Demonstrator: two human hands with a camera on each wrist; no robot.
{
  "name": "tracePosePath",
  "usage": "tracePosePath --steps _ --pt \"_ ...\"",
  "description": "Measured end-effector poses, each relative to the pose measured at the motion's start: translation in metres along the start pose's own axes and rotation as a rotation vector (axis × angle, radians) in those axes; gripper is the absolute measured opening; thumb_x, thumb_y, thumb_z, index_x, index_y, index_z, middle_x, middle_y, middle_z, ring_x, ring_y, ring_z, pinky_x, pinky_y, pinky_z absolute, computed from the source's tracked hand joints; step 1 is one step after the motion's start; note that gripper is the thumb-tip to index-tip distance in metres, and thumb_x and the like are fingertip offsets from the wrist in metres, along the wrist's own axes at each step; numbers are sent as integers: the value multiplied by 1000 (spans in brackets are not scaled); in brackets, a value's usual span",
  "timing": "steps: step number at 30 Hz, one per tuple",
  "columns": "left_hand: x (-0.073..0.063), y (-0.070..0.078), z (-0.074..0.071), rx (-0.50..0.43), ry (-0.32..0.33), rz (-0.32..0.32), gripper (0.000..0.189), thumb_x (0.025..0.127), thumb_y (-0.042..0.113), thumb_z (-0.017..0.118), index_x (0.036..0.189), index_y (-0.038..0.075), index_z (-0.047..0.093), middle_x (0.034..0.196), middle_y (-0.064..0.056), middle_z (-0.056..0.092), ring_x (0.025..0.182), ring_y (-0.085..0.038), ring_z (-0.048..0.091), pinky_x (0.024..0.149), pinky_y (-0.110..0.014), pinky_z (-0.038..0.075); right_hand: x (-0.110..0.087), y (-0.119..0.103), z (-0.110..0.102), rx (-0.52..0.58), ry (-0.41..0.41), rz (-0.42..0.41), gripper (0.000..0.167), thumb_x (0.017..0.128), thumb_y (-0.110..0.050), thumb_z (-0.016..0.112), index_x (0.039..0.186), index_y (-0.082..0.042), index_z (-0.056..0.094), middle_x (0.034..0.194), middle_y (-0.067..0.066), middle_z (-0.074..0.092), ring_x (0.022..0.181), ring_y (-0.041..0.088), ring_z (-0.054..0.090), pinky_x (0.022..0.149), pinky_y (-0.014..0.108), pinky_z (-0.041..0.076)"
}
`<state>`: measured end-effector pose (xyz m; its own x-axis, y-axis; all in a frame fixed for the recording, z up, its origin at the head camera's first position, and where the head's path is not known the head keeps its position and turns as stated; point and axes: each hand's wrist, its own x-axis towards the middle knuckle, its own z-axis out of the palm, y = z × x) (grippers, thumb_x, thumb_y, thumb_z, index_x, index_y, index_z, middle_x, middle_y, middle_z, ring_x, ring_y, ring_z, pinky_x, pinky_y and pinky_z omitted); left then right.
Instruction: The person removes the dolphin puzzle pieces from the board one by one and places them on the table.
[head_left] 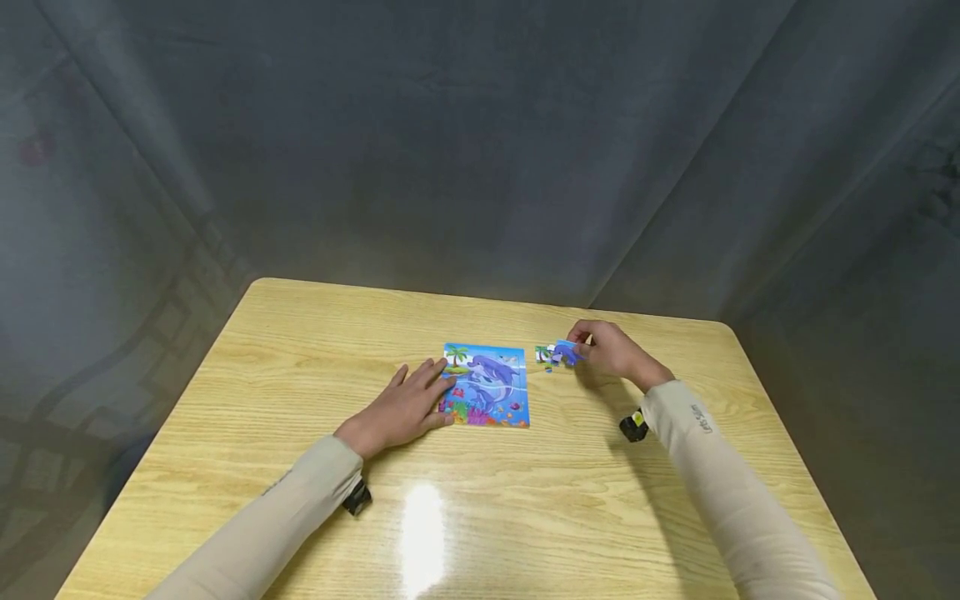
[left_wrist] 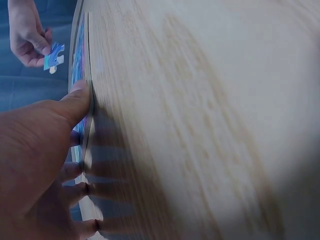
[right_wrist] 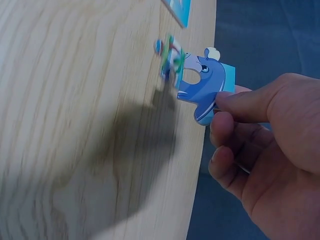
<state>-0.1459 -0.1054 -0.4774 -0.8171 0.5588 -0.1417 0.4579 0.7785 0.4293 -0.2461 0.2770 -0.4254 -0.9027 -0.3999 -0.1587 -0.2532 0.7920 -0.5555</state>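
A square dolphin puzzle board point(head_left: 487, 387) lies flat on the table, its picture showing dolphins, a palm tree and coral. My left hand point(head_left: 405, 408) rests along its left side with fingers spread, fingertips over the edge; in the left wrist view the thumb point(left_wrist: 77, 102) touches the rim. To the right of the board, my right hand point(head_left: 611, 350) pinches a puzzle piece with a dolphin's head point(right_wrist: 210, 87) between thumb and fingers, raised above the table. Beyond that piece, a palm-tree puzzle piece point(head_left: 542, 355) overlaps it in the right wrist view.
The wooden table point(head_left: 300, 358) has rounded far corners. A grey curtain point(head_left: 450, 150) hangs behind it and along both sides. Black wrist devices point(head_left: 633, 427) sit under both cuffs, close over the tabletop.
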Motion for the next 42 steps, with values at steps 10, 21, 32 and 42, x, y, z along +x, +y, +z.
tracePosePath --steps 10,21,32,42 --pt "1 2 -1 0 0 4 71 109 50 55 167 12 37 180 -16 15 168 -40 12 133 -71 13 -4 12 -8 -31 5 -14 12 105 2 60 108 0 71 103 18 69 76 20 53 69 33 46" --pt "0 2 -1 0 0 -4 71 110 51 55 167 13 38 181 -15 15 169 -40 12 133 -71 12 -1 22 0 -80 4 7 9 104 2 63 104 0 72 100 18 73 88 24 63 74 34 49" --pt "1 2 -1 5 0 0 70 110 51 54 167 13 38 181 -14 15 169 -39 12 133 -71 13 7 27 9 -195 18 29 15 104 3 60 108 -1 74 105 17 76 101 32 72 91 51 59" --pt "1 4 -1 9 -9 0 70 110 52 53 167 15 37 181 -13 14 169 -38 10 133 -70 12 6 26 12 -219 21 64 20 105 0 58 118 1 73 117 20 73 110 35 70 98 55 58"
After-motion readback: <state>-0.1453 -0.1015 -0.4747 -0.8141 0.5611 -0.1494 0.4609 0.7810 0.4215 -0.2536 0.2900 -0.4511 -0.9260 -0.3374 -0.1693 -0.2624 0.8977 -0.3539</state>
